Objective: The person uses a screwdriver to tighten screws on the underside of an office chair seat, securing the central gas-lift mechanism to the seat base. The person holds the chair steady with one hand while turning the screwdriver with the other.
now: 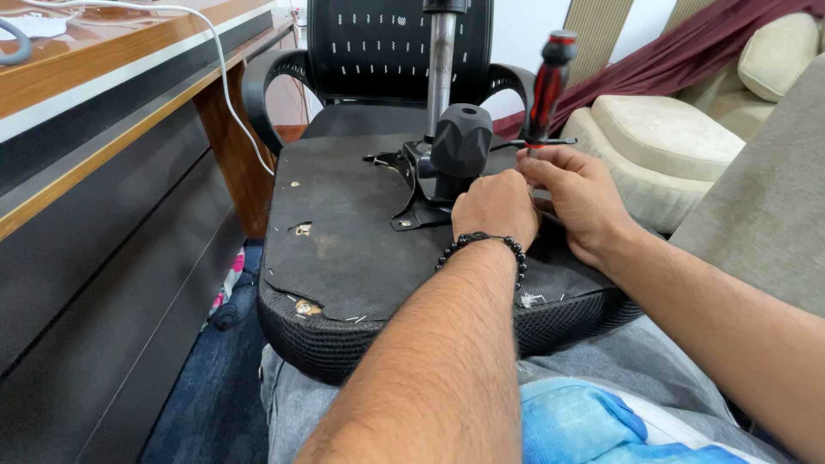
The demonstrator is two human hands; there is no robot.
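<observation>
Hands meet at the middle of the frame, left hand (494,206) curled on the metal plate (412,185) under the upturned chair seat (344,249), right hand (580,202) gripping the red-and-black screwdriver (548,86), so the plate looks not yet off.

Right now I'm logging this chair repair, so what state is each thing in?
Chair seat: upside down on the lap, fabric torn at the edge.
Metal mechanism plate: sits on the seat underside.
Gas cylinder: upright, in the mechanism.
Screwdriver: upright, tip down by the plate.
Left hand: closed, resting at the plate.
Right hand: fingers at the screwdriver's shaft.
Second office chair: upright, unoccupied.
</observation>
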